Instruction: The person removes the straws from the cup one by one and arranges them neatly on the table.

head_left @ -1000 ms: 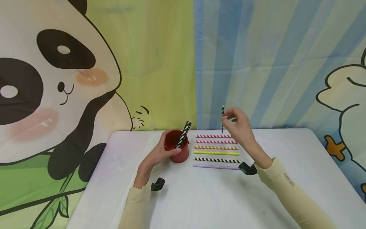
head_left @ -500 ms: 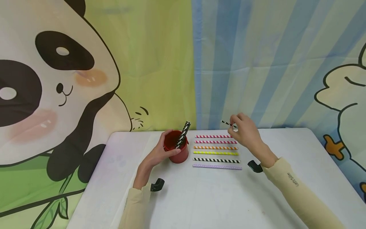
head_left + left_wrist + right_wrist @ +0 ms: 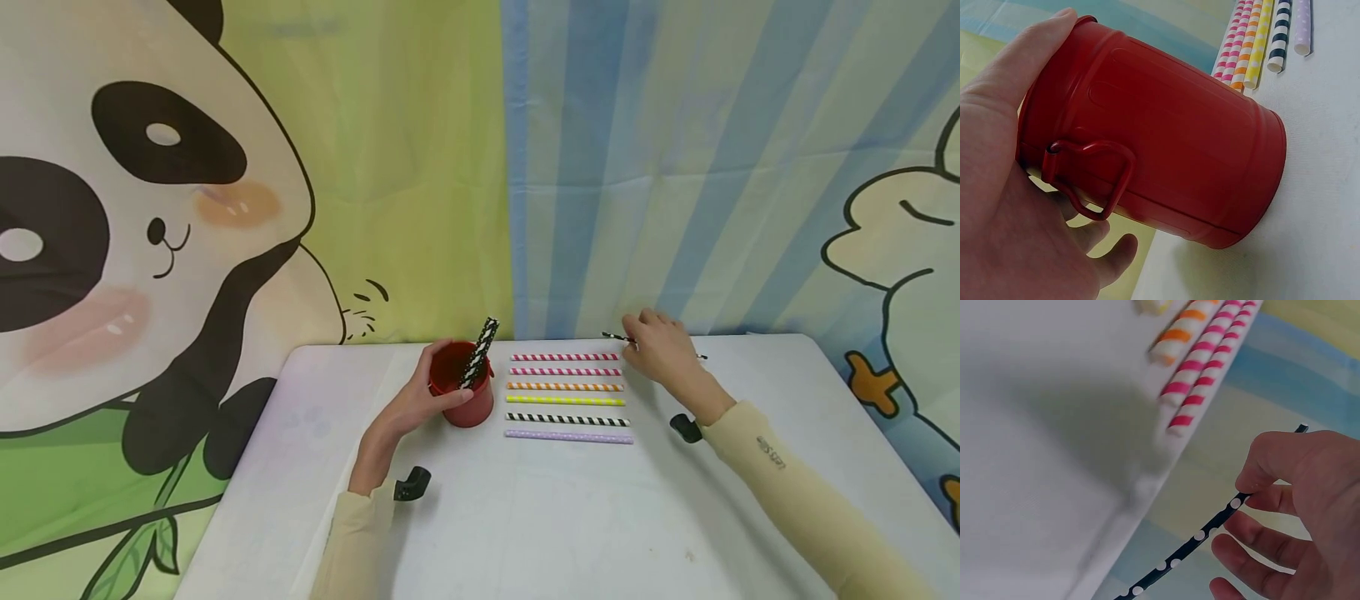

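A small red metal bucket [image 3: 472,410] stands on the white table, gripped around its rim by my left hand [image 3: 418,398]. Its side handle [image 3: 1124,178] shows close up in the left wrist view. Black straws with white markings [image 3: 487,337] lean out of the bucket to the right; how many is unclear. Over the table's back edge, my right hand [image 3: 663,352] pinches a black paper straw with white dots [image 3: 1186,549] between thumb and fingers. In the head view the hand covers the middle of that straw, which lies roughly level.
Between the hands, paper straws lie in parallel: two pink-striped ones [image 3: 566,372] at the back, then orange [image 3: 566,387], yellow [image 3: 566,401], black-striped [image 3: 570,420] and lilac [image 3: 570,437]. A printed curtain [image 3: 420,208] hangs behind the table.
My right hand has moved right and slightly down, turning the dotted straw from upright to nearly level. The left hand and bucket have stayed put.
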The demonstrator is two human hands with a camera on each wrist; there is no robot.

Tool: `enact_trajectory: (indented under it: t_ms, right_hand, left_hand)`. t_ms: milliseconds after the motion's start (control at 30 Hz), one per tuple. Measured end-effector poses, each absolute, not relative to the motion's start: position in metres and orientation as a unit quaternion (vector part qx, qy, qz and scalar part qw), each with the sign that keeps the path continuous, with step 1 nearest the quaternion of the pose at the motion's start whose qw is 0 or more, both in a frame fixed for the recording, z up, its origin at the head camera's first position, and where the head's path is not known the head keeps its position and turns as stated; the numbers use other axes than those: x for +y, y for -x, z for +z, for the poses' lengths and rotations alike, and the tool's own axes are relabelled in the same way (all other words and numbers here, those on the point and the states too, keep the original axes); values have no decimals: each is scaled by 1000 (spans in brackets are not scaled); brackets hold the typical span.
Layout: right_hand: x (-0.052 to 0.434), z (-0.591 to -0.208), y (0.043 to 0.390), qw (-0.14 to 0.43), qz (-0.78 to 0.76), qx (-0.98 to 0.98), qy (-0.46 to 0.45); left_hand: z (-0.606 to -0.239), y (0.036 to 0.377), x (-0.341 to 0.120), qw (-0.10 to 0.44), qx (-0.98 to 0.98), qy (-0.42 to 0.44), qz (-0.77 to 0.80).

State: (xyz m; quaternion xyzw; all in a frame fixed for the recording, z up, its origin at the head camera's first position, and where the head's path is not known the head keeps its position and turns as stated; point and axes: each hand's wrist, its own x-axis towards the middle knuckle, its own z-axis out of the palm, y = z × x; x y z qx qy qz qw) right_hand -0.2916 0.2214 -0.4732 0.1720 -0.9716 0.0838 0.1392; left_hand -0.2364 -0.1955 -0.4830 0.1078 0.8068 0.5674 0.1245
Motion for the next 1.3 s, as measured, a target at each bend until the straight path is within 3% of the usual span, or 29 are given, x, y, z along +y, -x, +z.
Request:
enact_trajectory:
  t_ms: [900,1300]
  right_hand:
    - [260,-500,293,57,0,-987,-148]
    - [258,-504,298,58,0,-988,-140]
  left_hand:
    - [-483,236,-196,129,806,-101,569]
    - [-484,236,-196,124,793,-114,585]
